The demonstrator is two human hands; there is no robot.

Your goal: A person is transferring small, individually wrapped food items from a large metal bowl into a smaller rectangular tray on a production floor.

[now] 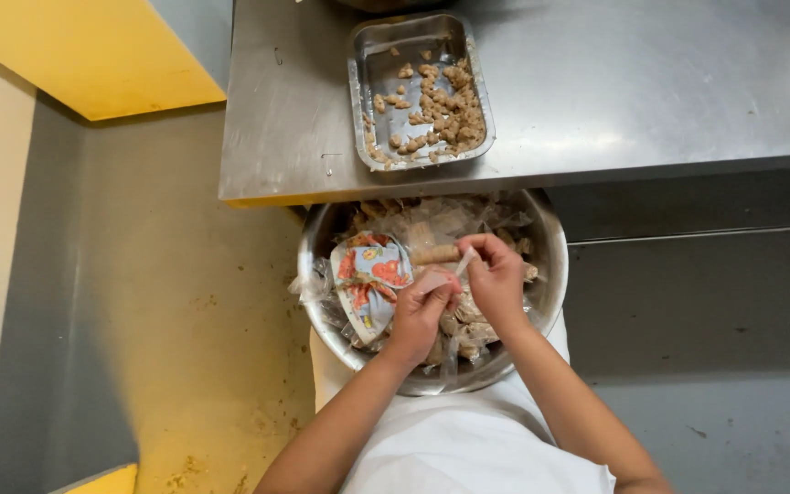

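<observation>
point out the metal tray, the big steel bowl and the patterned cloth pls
metal tray (377, 64): head view, bare floor near its top-left corner.
steel bowl (552, 265): head view, right rim.
patterned cloth (372, 270): head view, middle of the fabric.

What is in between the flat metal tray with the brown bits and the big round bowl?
In the head view, only the bare front edge of the steel table lies between the tray and the bowl. The bowl's far rim tucks under that edge.

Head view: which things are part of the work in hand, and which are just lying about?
In use:
left hand
right hand
clear wrapper
brown roll
metal bowl

Lying about:
patterned cloth
foil tray of brown pieces
steel counter
</observation>
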